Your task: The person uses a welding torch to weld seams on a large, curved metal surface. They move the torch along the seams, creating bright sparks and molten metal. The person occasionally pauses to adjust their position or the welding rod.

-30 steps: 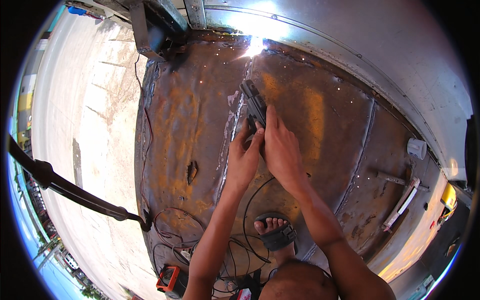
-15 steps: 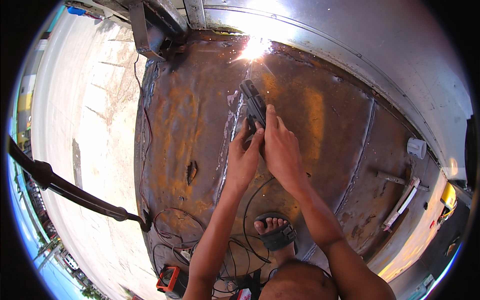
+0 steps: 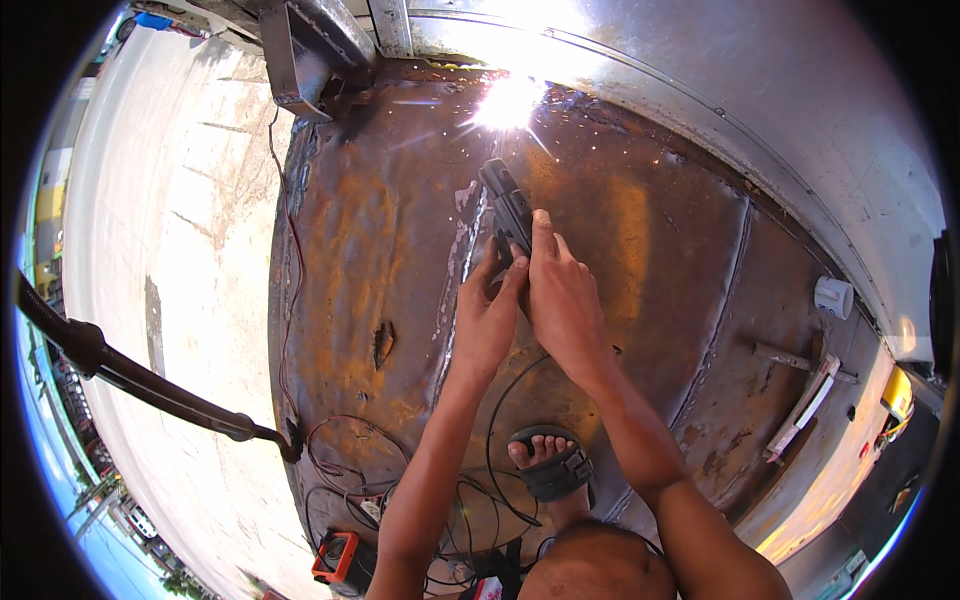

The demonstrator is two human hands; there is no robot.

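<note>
Both of my hands are closed on a black welding electrode holder point(image 3: 507, 200) above a rusty steel plate point(image 3: 590, 330). My right hand point(image 3: 563, 295) wraps the grip, its thumb side along the top. My left hand point(image 3: 488, 315) pinches the holder from the left, fingers around its lower part. Beyond the jaws, a blinding welding arc point(image 3: 510, 100) burns at the plate's far edge and throws sparks; its glare hides the electrode's tip. A bright weld seam point(image 3: 465, 270) runs along the plate, left of the holder.
A silver metal panel point(image 3: 790, 130) rises along the far right. My sandalled foot point(image 3: 555, 470) stands among black cables point(image 3: 480, 500), near an orange-and-black welding machine point(image 3: 345, 560). A bent black bar point(image 3: 150, 385) crosses the left side. A white cup point(image 3: 833, 297) sits at right.
The arc's glow has grown larger, with longer streaks and more sparks spreading to the right. My hands and the electrode holder keep nearly the same place.
</note>
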